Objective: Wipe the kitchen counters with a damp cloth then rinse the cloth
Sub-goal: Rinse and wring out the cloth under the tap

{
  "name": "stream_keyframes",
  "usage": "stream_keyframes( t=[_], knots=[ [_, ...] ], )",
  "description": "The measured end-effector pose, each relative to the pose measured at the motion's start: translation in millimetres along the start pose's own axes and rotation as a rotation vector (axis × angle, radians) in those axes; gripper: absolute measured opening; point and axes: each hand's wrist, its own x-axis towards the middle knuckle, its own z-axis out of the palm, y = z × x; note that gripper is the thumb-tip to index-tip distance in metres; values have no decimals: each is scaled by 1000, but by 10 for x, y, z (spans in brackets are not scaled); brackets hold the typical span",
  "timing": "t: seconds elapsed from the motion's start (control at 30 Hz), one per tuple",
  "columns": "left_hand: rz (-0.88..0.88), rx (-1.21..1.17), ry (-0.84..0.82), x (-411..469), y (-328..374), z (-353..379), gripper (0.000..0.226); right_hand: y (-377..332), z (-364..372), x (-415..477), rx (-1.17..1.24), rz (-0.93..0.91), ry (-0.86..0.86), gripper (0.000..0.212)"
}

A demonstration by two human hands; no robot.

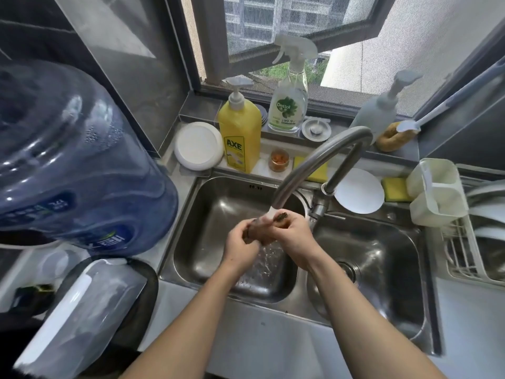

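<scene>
**Forearms over sink: cloth rinse under way**

Forearms are reaching in across the counter's front edge. Left hand (pixel 240 246) and right hand (pixel 296 237) are each clamping one end of the bunched brown cloth (pixel 261 231), holding it under the faucet (pixel 314 165), probably so run-off is dropping into the left basin (pixel 207 214). Its walls are leaving room all round the hands.

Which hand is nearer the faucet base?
Right. The right hand grips the cloth just beside the faucet base; the left hand grips its other end, farther away over the left basin.
</scene>
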Motion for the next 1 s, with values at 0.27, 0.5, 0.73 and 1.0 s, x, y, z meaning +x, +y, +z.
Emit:
stream_keyframes(
  t=[0.27, 0.5, 0.73, 1.0],
  knots=[
    [117, -25, 49, -19, 65, -45, 11, 2, -194, 108, -405, -127, 35, 22],
    [233, 62, 215, -20, 32, -137, 30, -55, -279, 101, -868, -75, -107, 9],
    [250, -115, 231, -48, 234, -135, 22, 121, -282, 21, -596, -53, -125, 16],
    [314, -130, 250, -41, 406, -217, 20, 410, -197, -12, -589, 123, -105, 16]
  ],
)
